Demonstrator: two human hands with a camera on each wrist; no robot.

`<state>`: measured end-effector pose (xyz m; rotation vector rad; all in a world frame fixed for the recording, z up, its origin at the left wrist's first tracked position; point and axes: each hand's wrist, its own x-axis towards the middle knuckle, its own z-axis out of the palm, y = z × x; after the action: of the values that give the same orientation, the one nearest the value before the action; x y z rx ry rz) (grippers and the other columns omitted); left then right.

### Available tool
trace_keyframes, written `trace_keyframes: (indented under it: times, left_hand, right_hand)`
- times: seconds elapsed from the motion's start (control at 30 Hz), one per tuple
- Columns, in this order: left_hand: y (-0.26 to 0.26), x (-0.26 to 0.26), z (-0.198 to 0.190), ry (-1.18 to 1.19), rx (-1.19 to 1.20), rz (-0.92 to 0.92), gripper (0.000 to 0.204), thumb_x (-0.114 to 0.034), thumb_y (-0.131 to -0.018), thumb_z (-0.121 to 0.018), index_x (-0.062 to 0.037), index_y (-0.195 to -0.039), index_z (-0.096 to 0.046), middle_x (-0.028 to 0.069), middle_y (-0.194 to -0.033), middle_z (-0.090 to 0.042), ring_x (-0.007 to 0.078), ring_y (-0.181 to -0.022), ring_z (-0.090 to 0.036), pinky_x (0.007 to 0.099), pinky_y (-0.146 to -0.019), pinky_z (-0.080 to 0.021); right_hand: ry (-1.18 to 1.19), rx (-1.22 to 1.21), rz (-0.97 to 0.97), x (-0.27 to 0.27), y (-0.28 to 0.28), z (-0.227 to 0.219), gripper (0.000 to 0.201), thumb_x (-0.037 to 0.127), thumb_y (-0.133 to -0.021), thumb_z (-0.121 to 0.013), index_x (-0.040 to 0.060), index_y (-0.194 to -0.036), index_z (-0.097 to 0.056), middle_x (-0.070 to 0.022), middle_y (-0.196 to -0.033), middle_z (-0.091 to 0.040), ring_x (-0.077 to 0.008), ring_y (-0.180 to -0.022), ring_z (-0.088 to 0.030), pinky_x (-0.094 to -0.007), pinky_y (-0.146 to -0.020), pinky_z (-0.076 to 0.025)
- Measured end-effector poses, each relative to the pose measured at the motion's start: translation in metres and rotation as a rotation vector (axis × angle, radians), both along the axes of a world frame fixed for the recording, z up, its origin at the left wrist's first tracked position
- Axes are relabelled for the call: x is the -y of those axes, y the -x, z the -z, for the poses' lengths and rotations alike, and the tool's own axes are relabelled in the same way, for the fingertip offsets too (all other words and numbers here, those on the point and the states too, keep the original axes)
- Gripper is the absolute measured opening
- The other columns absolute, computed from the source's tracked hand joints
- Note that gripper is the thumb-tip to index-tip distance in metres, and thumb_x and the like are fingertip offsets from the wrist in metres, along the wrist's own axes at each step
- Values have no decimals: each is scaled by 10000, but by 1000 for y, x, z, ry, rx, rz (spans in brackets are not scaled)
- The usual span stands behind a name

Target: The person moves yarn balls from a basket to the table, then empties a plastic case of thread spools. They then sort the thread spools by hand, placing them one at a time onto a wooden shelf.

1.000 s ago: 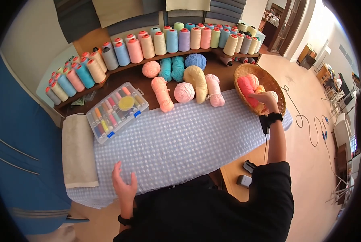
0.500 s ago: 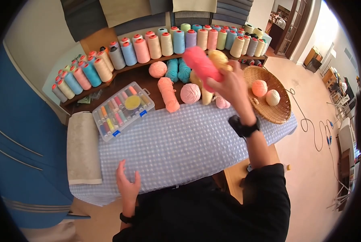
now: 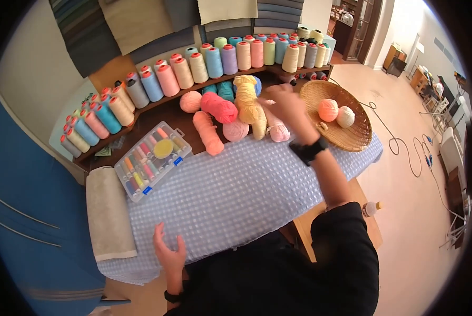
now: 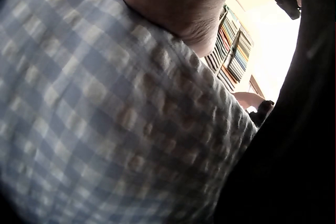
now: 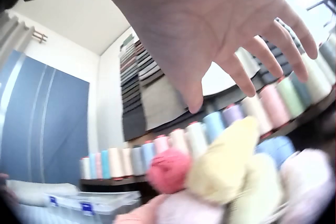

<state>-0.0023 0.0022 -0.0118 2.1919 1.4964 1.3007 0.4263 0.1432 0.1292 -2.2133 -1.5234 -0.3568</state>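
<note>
My right hand (image 3: 287, 108) hovers over the right end of the yarn pile, fingers spread and palm bare in the right wrist view. Just left of it, a yellow yarn skein (image 3: 246, 99) and a hot-pink yarn skein (image 3: 219, 107) lie on top of other yarn. Beneath them are a pale pink ball (image 3: 236, 130), a cream skein (image 3: 259, 126) and a light pink skein (image 3: 279, 130). At the front edge of the checked cloth (image 3: 220, 189), my left hand (image 3: 170, 254) holds nothing, its fingers loosely bent.
A wicker basket (image 3: 361, 138) at the right holds a peach ball (image 3: 328, 110) and a cream ball (image 3: 345, 117). Thread cones (image 3: 214, 63) line the raised shelf behind. A clear thread box (image 3: 150, 160) and a rolled beige cloth (image 3: 109, 213) are at the left.
My right hand took the hot-pink and yellow skeins out of the basket, carried them left and let them go on the yarn pile. The left hand stayed by the cloth's front edge.
</note>
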Motion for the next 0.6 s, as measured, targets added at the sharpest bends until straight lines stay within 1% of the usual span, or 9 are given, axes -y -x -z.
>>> trace_keyframes:
  times: [0.07,0.1,0.13,0.27,0.33,0.47,0.5,0.53,0.6]
  left_hand:
    - [0,0,0,-8,-2,9,681,-56,-775,-597,36,-1362,-265,212,-1259,-479,315,-1141,-493,395,-916,-429]
    - [-1,0,-1,-23,-7,11,682,-57,-775,-597,35,-1363,-265,213,-1260,-478,316,-1142,-493,396,-916,-428]
    - [0,0,-1,-20,-3,10,682,-57,-775,-597,35,-1363,-265,213,-1260,-478,316,-1142,-493,396,-916,-428]
    - [-1,0,-1,-27,-25,-8,665,-79,-768,-610,34,-1343,-295,208,-1254,-485,327,-1127,-498,398,-900,-439]
    - [-3,0,-2,-34,-28,-26,648,-101,-761,-621,35,-1321,-326,198,-1248,-493,335,-1108,-506,398,-885,-449]
    - [-2,0,-3,-14,-16,-23,668,-75,-768,-609,32,-1346,-292,207,-1259,-482,328,-1129,-498,398,-899,-438]
    - [-1,1,-3,-3,-13,-16,687,-51,-774,-599,28,-1367,-261,213,-1270,-471,318,-1149,-490,401,-912,-428]
    - [-1,1,-4,-6,-16,-19,687,-51,-774,-599,28,-1367,-261,213,-1270,-471,318,-1149,-490,401,-912,-428]
    - [-1,1,-4,1,-8,-11,686,-51,-772,-599,25,-1366,-264,211,-1268,-474,318,-1154,-487,398,-914,-427]
  right_hand:
    - [61,10,117,31,-55,-20,564,573,-763,-594,131,-1113,-596,-175,-1170,-526,-368,-1014,-564,-428,-825,-480]
    - [157,10,392,39,-82,-22,631,599,-719,-622,123,-1131,-585,-188,-1207,-496,-385,-1053,-539,-441,-848,-469]
    - [193,-54,466,49,-109,-26,688,617,-691,-637,123,-1165,-568,-194,-1238,-465,-398,-1047,-540,-473,-860,-453]
    - [455,-147,545,37,-265,52,836,728,-674,-554,-25,-1028,-634,-213,-1084,-614,-332,-1085,-537,-431,-891,-421]
    - [441,-327,277,49,-261,59,872,754,-669,-525,-10,-1076,-627,-195,-1099,-616,-291,-1117,-532,-433,-926,-390]
    - [347,-328,553,57,-188,33,944,784,-599,-556,-3,-1117,-608,-269,-1278,-470,-393,-1173,-459,-359,-955,-391]
    - [317,-365,596,43,-220,57,923,729,-564,-641,-17,-1106,-604,-306,-1333,-383,-446,-1176,-426,-327,-923,-417]
    - [316,-368,591,41,-230,67,923,729,-564,-641,-17,-1106,-604,-306,-1333,-383,-446,-1176,-426,-327,-923,-417]
    - [272,-339,524,36,-251,81,822,650,-578,-692,-14,-1059,-630,-267,-1214,-503,-396,-1125,-484,-325,-901,-421]
